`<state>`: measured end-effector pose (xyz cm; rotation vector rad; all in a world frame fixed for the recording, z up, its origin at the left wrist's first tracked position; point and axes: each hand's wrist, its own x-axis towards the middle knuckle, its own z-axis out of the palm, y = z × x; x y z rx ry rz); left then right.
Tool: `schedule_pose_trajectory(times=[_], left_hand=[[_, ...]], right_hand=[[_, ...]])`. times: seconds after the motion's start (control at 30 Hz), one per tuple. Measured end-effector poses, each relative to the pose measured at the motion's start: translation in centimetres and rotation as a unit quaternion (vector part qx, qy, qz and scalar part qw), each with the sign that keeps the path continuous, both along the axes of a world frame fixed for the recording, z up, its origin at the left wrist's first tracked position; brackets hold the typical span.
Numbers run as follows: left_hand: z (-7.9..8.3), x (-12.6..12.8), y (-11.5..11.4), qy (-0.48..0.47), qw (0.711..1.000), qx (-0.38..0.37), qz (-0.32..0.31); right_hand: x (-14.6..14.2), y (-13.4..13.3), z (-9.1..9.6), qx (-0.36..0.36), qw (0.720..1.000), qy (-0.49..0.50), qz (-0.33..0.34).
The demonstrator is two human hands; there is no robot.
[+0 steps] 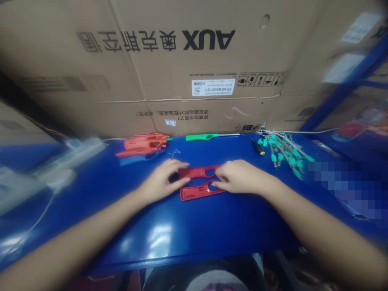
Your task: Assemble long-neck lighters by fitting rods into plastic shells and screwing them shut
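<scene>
Two red plastic lighter casing halves lie one above the other on the blue table, hollow sides up, each with an oval finger opening. My left hand (168, 178) has its fingers at the top edge and thumb at the bottom edge of the upper half (197, 172), holding its left end. My right hand (236, 176) is closed, with bent fingers over the right ends of both halves. Its fingertips hide whatever they pinch. The lower half (194, 193) rests nearer to me, its right end beside my right thumb.
Stacked red casings (144, 142) lie at the back left, near small metal pins (175, 152). A green long-necked lighter (200, 138), a black screwdriver (258, 147) and a heap of teal-and-metal lighter parts (292, 155) lie along the back. A cardboard wall (163, 85) stands behind.
</scene>
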<state>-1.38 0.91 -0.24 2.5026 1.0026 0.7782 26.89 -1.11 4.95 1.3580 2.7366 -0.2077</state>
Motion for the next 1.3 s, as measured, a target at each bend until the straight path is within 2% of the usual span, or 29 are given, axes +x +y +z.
schedule_pose_trajectory(times=[0.17, 0.3, 0.57, 1.3], left_hand=[[1.2, 0.0, -0.6, 0.012, 0.996, 0.042, -0.082], [1.4, 0.2, -0.8, 0.036, 0.992, 0.036, -0.118], [0.9, 0.0, -0.3, 0.011, 0.993, 0.01, -0.12], [1.0, 0.0, -0.4, 0.018, 0.993, 0.024, -0.115]], right_hand=[[0.5, 0.3, -0.4, 0.041, 0.996, 0.078, 0.026], [0.4, 0.3, -0.7, 0.019, 0.993, 0.091, 0.069], [0.2, 0.4, -0.9, -0.003, 0.99, 0.113, 0.08], [0.3, 0.5, -0.9, 0.024, 0.99, 0.106, 0.096]])
